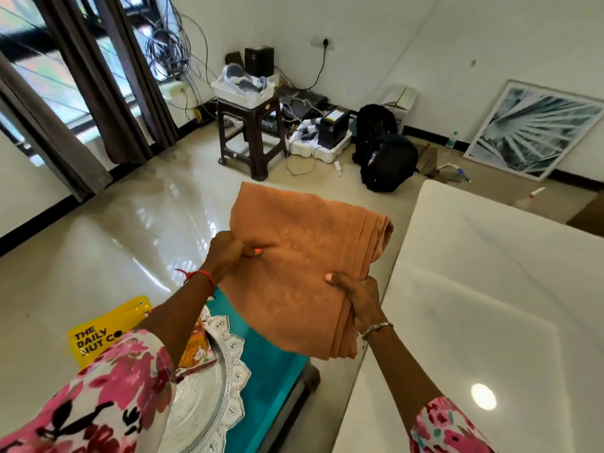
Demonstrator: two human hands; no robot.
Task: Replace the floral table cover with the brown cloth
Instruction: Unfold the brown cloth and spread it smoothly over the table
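Note:
A folded brown cloth (304, 256) hangs in the air at the middle of the view, held by both hands. My left hand (228, 253) pinches its left edge, thumb on top. At the lower right corner of the fold my right hand (356, 295) grips the stacked layers. The bare glossy white table (490, 305) fills the right side, just right of the cloth. No floral cover is in view.
A teal seat (268, 364) below the cloth carries a silver tray (209, 387) with a snack packet; a yellow bag (108, 328) lies left of it. A brown stool (251, 135) with a basket, cables, black backpacks (385, 158) and a leaning framed picture (536, 129) stand along the far wall.

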